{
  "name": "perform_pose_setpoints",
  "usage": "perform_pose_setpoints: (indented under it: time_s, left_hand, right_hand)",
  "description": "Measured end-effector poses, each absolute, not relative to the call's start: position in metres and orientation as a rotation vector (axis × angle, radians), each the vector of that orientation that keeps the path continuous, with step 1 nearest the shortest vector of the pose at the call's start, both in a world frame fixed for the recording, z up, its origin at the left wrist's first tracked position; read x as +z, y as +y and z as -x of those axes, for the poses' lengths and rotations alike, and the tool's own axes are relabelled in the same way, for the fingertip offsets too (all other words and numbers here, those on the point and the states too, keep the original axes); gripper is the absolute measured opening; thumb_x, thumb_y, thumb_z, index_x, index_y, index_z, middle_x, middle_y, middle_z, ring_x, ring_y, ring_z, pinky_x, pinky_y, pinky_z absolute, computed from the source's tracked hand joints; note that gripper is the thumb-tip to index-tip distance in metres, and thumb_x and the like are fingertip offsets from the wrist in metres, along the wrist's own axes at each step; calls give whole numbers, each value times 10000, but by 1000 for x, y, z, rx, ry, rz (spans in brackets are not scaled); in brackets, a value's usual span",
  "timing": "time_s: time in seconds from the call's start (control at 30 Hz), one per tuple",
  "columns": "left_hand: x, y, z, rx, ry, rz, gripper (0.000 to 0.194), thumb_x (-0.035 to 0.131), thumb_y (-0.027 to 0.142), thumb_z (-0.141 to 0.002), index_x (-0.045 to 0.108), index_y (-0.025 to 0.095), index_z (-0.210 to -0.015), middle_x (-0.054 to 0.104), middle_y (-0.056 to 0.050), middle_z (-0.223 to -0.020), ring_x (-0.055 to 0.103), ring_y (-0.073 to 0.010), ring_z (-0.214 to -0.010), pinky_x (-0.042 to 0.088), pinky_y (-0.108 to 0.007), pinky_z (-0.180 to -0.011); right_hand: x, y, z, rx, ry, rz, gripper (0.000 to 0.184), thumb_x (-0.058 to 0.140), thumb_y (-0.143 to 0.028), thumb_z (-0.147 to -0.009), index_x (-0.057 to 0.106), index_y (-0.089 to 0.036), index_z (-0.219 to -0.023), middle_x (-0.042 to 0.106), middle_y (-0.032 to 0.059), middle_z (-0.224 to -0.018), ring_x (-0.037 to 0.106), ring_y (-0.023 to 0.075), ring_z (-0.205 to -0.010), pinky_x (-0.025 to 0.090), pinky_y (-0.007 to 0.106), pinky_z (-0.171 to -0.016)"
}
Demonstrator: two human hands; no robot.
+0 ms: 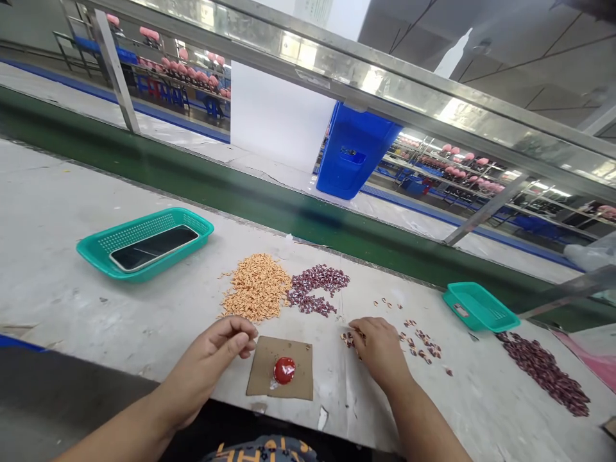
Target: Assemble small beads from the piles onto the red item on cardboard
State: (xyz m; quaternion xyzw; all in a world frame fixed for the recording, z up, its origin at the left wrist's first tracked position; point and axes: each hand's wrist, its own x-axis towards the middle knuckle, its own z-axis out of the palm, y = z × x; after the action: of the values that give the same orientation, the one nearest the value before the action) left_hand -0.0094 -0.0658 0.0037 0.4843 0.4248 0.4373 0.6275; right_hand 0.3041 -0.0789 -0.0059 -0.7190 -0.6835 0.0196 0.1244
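the left hand (212,372) is raised just off the table, its thumb and fingertips (248,343) pinched close together. if anything small sits between them, it is hidden, so i can't tell whether it has hold of something. the right hand (380,353) is curled over with its fingers down at the table, right against a small cluster of tiny speckled pieces (348,339). it is nearly closed, but the back of the hand blocks the view, so i can't tell whether it has picked any up.

between the two hands, and just right of the left hand, lies a square of brown cardboard (262,378) with a shiny red round blob (284,370) on it. just ahead of the left hand is a heap of orange seed-shaped pieces (256,287), touching a smaller heap of dark reddish-purple pieces (315,287) ahead of the gap between the hands.

right of the right hand, more tiny pieces (419,343) are scattered about, and farther right lies a long heap of dark purple pieces (543,375). a small teal basket (481,307) sits ahead of that heap. well ahead of the left hand, a larger teal basket (144,244) holds a phone (154,248). all of this is on a scuffed white table (58,212), with a green conveyor belt (308,221) beyond it.
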Motion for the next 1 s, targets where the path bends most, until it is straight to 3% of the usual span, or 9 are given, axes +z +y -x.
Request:
perform_pose_setpoints:
  time_s: [0.13, 0.33, 0.47, 0.63, 1.0]
  left_hand:
    - [7, -54, 22, 1136, 1051, -1128, 221, 657, 414, -769, 639, 203, -831, 629, 1, -777, 551, -167, -742, 447, -267, -711]
    - [8, -36, 58, 1265, 1244, -1227, 214, 636, 404, -759, 629, 198, -817, 627, -8, -755, 566, -176, -719, 473, -271, -686]
    - [8, -24, 75, 1034, 1459, -1590, 189, 561, 383, -782, 624, 208, -817, 643, -19, -771, 601, -204, -745, 485, -286, -680]
    - [2, -12, 73, 531, 1510, -2195, 229, 424, 292, -852, 641, 219, -850, 679, -40, -903, 630, -212, -840, 477, -297, -738]
    - [-8, -6, 61, 302, 1477, -2418, 285, 375, 204, -877, 644, 212, -781, 640, -54, -833, 604, -228, -812, 427, -337, -743]
  right_hand:
    - [-4, -51, -281, 63, -2140, 2091, 212, 488, -224, -878, 700, -241, -885, 703, 36, -925, 569, 212, -946, 339, 327, -850]
    - [-6, -31, -270, 61, -2237, 2126, 215, 480, -232, -870, 695, -218, -863, 694, 65, -903, 571, 232, -932, 332, 336, -802]
    - [-6, -29, -273, 117, -2284, 2114, 224, 464, -184, -853, 680, -220, -801, 693, 38, -856, 580, 210, -868, 335, 311, -766]
    - [-3, -26, -273, 165, -2337, 2091, 217, 479, -192, -834, 685, -245, -875, 696, 27, -902, 579, 212, -900, 334, 306, -782]
    - [3, -21, -273, 186, -2417, 2086, 232, 493, -167, -817, 696, -248, -895, 702, 26, -948, 581, 211, -954, 344, 298, -807]
